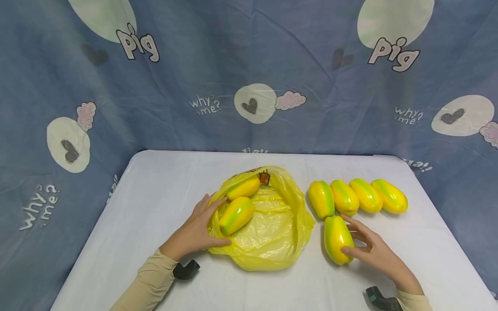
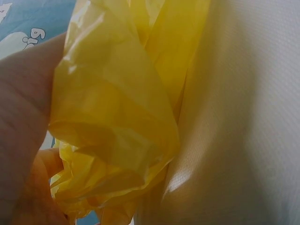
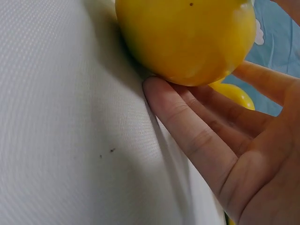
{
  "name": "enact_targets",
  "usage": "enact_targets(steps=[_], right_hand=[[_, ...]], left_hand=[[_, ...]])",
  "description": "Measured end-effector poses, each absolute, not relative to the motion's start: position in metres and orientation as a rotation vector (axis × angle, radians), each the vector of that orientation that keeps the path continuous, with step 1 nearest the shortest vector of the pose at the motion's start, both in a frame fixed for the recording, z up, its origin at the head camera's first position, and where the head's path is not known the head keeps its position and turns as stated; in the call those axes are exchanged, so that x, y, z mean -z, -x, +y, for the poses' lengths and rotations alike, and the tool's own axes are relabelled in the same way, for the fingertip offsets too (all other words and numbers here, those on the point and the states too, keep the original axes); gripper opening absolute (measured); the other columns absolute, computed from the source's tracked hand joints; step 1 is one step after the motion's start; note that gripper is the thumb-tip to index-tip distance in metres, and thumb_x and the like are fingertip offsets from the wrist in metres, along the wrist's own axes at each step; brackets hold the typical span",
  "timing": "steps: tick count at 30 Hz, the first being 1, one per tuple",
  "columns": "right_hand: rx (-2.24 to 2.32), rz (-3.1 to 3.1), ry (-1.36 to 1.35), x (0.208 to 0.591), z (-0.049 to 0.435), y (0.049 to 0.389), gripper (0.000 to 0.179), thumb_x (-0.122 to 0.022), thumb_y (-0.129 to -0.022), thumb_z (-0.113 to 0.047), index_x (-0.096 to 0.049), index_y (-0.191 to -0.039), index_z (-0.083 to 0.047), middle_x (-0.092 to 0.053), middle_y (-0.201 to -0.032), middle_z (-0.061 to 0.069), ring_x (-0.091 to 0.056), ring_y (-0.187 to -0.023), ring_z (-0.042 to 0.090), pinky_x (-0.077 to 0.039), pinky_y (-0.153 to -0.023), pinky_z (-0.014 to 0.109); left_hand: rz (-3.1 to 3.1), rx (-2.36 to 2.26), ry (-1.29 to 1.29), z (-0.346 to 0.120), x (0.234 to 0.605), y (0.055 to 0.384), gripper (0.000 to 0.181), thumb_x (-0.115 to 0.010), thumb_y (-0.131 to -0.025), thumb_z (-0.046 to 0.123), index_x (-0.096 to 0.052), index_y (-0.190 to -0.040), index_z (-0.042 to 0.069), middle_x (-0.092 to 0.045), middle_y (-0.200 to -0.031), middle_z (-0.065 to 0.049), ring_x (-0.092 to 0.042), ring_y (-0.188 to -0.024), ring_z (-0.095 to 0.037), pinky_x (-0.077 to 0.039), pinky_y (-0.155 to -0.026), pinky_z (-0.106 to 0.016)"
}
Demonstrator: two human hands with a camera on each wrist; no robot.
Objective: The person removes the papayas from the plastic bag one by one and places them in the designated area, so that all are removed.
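Observation:
A yellow plastic bag (image 1: 272, 242) lies on the table with its mouth spread wide. Inside its left part are two yellow-green papayas, an upper papaya (image 1: 244, 188) and a lower papaya (image 1: 236, 215). My left hand (image 1: 198, 231) holds the bag's left rim, thumb at the near side; thin yellow plastic (image 2: 112, 93) fills the left wrist view. On the right, my right hand (image 1: 371, 248) grips a glossy papaya (image 1: 336, 239) from its right side, thumb low and fingers behind. In the right wrist view, this papaya (image 3: 187, 37) sits against the fingers, close to the cloth.
Behind the right hand stands a row of several papayas, from the leftmost papaya (image 1: 321, 199) to the rightmost papaya (image 1: 390, 197). White cloth (image 1: 155, 185) covers the table. A blue printed curtain (image 1: 218, 56) hangs behind. A black wrist device (image 1: 186, 270) shows beside the left sleeve.

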State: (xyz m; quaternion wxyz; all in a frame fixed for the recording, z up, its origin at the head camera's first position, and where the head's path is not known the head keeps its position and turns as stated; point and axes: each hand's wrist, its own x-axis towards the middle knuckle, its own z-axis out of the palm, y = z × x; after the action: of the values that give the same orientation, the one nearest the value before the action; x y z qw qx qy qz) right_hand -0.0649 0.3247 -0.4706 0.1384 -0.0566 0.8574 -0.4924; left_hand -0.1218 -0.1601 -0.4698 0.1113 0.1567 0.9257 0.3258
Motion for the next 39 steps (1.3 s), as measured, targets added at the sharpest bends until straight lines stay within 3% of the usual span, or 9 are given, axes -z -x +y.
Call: enact_targets(steps=[13, 32, 39], right_hand=[[1.432, 2.481, 0.172, 0.4707, 0.3254, 0.0644, 0.074, -0.072, -0.097, -0.018, -0.035, -0.161, -0.014, -0.053, -0.147, 0.024, -0.057, -0.110, -0.009, -0.060, -0.084, 0.024], [1.440, 2.507, 0.195, 0.4725, 0.3260, 0.0637, 0.073, -0.073, -0.096, -0.017, -0.037, -0.159, -0.013, -0.055, -0.146, 0.025, -0.054, -0.114, -0.014, -0.060, -0.085, 0.023], [1.400, 2.709, 0.231, 0.4716, 0.3283, 0.0646, 0.063, -0.076, -0.095, -0.016, -0.048, -0.151, -0.009, -0.062, -0.139, 0.014, -0.059, -0.111, -0.011, -0.059, -0.086, 0.020]], left_hand=[[2.728, -0.953, -0.464, -0.1600, 0.4711, 0.1221, 0.116, -0.090, -0.069, 0.062, -0.030, -0.163, 0.030, -0.013, -0.172, -0.021, -0.008, -0.161, -0.043, -0.030, -0.115, -0.076], [2.728, -0.957, -0.464, -0.1609, 0.4718, 0.1212, 0.116, -0.089, -0.069, 0.063, -0.029, -0.163, 0.030, -0.012, -0.172, -0.022, -0.008, -0.160, -0.044, -0.031, -0.115, -0.076], [2.725, -0.941, -0.451, -0.1600, 0.4714, 0.1212, 0.116, -0.088, -0.069, 0.064, -0.028, -0.163, 0.032, -0.010, -0.173, -0.021, -0.007, -0.161, -0.043, -0.031, -0.114, -0.077]])
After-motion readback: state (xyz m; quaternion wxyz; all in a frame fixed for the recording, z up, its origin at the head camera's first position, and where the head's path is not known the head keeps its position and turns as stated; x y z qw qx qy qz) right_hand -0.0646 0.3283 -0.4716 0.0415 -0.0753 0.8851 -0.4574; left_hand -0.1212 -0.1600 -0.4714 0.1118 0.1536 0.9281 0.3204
